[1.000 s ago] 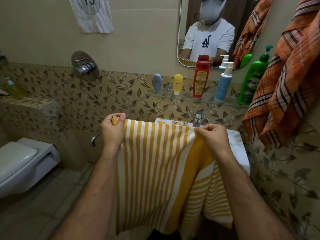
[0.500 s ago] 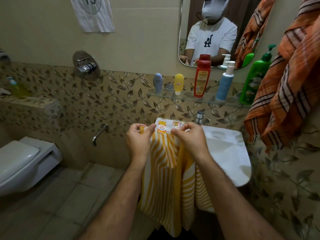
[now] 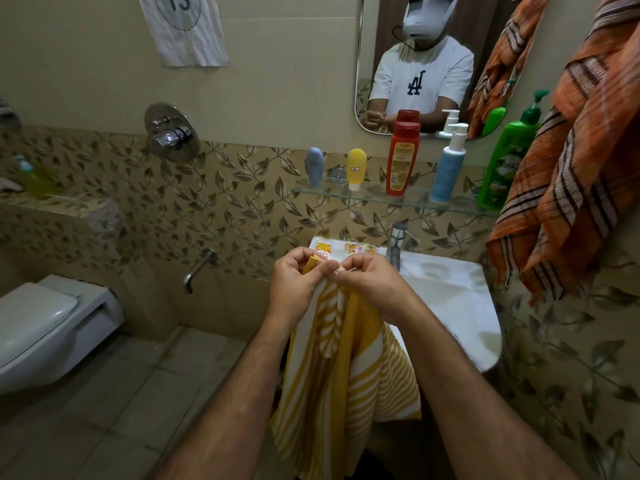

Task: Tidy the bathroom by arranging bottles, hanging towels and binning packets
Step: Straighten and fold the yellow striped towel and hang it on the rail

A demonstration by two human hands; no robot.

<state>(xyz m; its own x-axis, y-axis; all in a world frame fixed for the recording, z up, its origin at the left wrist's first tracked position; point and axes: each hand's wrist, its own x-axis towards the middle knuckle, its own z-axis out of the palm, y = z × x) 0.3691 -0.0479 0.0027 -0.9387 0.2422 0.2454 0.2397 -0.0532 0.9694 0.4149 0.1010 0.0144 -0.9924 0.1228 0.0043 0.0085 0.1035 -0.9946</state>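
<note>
Both hands meet in front of the washbasin (image 3: 460,306): left hand (image 3: 294,285) and right hand (image 3: 367,282), fingers curled, each pinching the top edge of a yellow-and-white striped towel (image 3: 346,368), knuckles touching. Towel hangs gathered in folds below them, over the basin's front left edge; its lower end is cut off at the frame bottom.
Basin rim, behind the hands: two small packets (image 3: 360,248), print unreadable, one partly hidden by the fingers.
Glass shelf (image 3: 374,198), upright in a row: grey tube (image 3: 314,167), yellow tube (image 3: 356,169), red bottle (image 3: 401,159), blue pump bottle (image 3: 449,164), green pump bottle (image 3: 509,161).
Orange checked towel (image 3: 571,161) hangs at right, top out of frame.
</note>
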